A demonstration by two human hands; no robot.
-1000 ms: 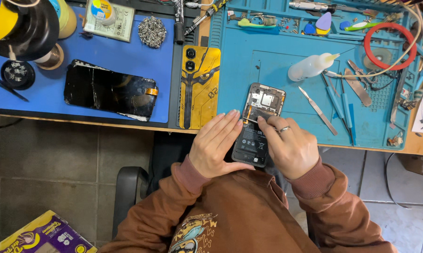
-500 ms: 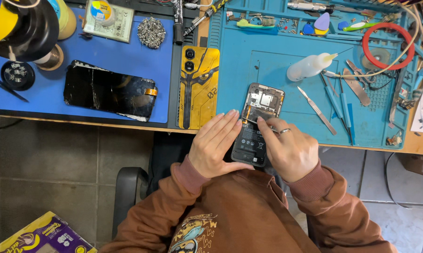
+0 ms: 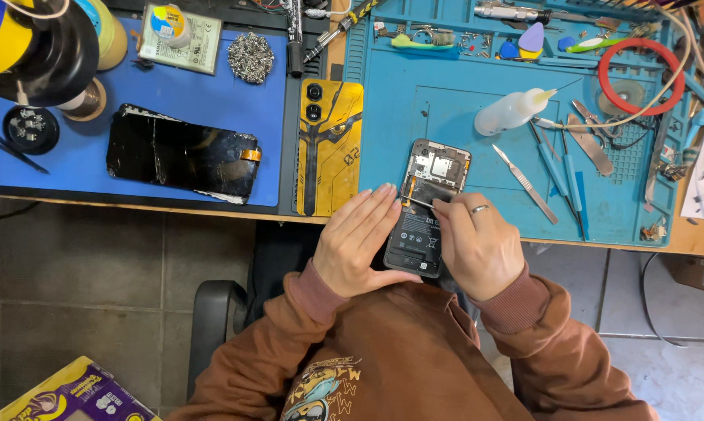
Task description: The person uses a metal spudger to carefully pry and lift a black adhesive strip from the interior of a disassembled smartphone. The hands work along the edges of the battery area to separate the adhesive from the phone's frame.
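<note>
Yellow back cover point(image 3: 330, 148) lies just left of the opened phone point(image 3: 428, 204); left hand point(image 3: 359, 243) cups the phone's left edge, fingers straight, right hand point(image 3: 476, 248) pinches tweezers point(image 3: 416, 202) over its middle.

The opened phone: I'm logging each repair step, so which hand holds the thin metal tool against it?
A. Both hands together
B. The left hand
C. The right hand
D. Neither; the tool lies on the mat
C. The right hand, with a ring on one finger, pinches the thin tool against the opened phone, while the left hand steadies the phone's side.
</note>
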